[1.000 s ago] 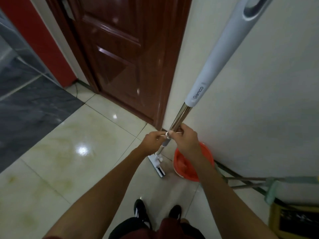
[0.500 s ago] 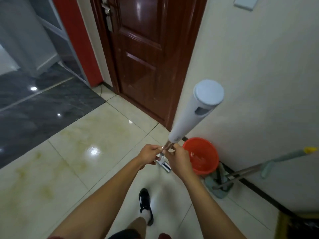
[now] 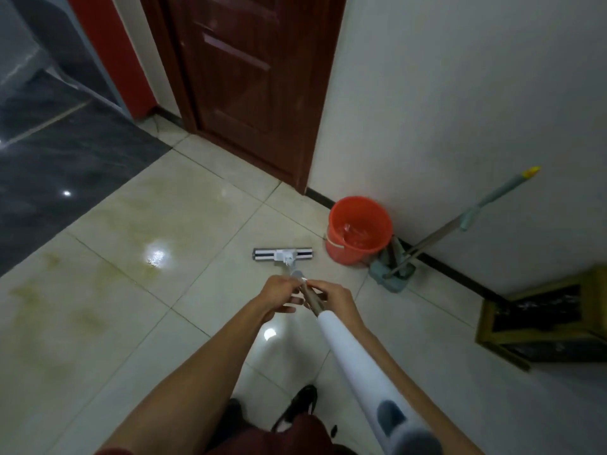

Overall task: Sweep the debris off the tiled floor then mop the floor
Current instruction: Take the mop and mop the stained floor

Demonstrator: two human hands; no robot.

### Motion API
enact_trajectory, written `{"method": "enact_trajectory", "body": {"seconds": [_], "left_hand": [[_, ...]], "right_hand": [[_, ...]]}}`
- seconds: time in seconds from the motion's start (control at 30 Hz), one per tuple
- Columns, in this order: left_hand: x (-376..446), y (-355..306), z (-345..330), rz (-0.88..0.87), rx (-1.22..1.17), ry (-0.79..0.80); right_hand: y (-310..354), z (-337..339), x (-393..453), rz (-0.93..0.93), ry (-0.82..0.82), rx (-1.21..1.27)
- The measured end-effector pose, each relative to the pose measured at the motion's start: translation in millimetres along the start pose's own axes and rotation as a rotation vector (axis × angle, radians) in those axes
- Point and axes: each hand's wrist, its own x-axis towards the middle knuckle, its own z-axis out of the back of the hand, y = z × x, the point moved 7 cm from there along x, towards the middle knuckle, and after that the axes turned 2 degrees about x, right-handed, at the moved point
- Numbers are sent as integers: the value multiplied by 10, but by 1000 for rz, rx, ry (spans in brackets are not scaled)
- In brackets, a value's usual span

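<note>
The left hand [image 3: 279, 292] is sitting against the metal part of the mop pole [image 3: 310, 298], its fingers loosely curled toward a small pale piece on the pole; whether it is pinching that piece or only touching it I cannot tell. The right hand [image 3: 333, 298] is curling round the same metal section from the other side, thumb on top, gripping it just above where the white handle sleeve [image 3: 348, 353] is beginning. Both hands are working close together, low on the shaft, well forward of the person's black shoe [image 3: 300, 403].

Judging by this, the mopping step is just getting under way: the hands seem to be fiddling with a catch or ring on the pole rather than pushing. The next move is likely calling for the hands to shift up onto the white sleeve for leverage, then drive the head across the tiles.

The flat mop head [image 3: 282, 254] is lying flat on the glossy tiled floor [image 3: 131, 257], crosswise to the pole, just beside the orange bucket [image 3: 359, 229], which is standing against the wall with water in it. The head is narrow and pale with dark stripes. A second mop [image 3: 392, 274] is leaning on the wall past the bucket
</note>
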Motion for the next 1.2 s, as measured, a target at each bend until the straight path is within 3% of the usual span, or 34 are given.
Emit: {"method": "enact_trajectory", "body": {"seconds": [0.33, 0.53, 0.67, 0.77, 0.97, 1.2], "left_hand": [[-6, 955, -133, 168, -246, 7], [24, 1403, -275, 265, -187, 43], [114, 1662, -391, 353, -143, 33], [219, 1807, -445, 402, -120, 7], [402, 2051, -620, 447, -146, -26], [484, 2098, -873, 466, -254, 10]], "right_hand": [[-589, -532, -859, -203, -91, 8], [-1055, -736, -1084, -540, -123, 169], [-1198, -1076, -1138, -705, 8, 338], [-1232, -1220, -1134, -779, 137, 253], [-1538, -1196, -1108, -727, 2, -131], [-1725, -1201, -1201, -593, -1, -273]]}}
